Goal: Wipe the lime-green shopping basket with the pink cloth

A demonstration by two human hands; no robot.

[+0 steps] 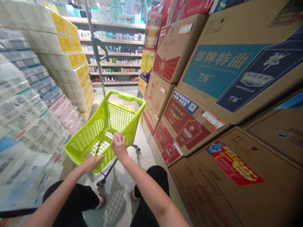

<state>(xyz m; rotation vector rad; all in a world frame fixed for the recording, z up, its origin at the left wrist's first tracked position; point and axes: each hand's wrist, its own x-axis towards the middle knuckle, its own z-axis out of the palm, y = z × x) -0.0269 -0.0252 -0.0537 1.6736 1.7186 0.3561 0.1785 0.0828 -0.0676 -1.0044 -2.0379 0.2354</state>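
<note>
In the head view, the cart stands just left of the frame's centre, ahead of the hands; its long axis slants from lower left up to the handle near upper centre; the right hand, fingers curled, is nearer that handle; the left hand lies lower, at the near side; whether either grips cannot be told.

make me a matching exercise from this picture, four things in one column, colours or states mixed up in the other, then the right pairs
Things:
1. shopping cart
2. right hand
3. left hand
4. tall stack of packs

Colours or states:
A. curled in
B. white and yellow
C. outstretched
D. lime green

Pairs: 1-D, 2-A, 3-C, 4-B
</note>
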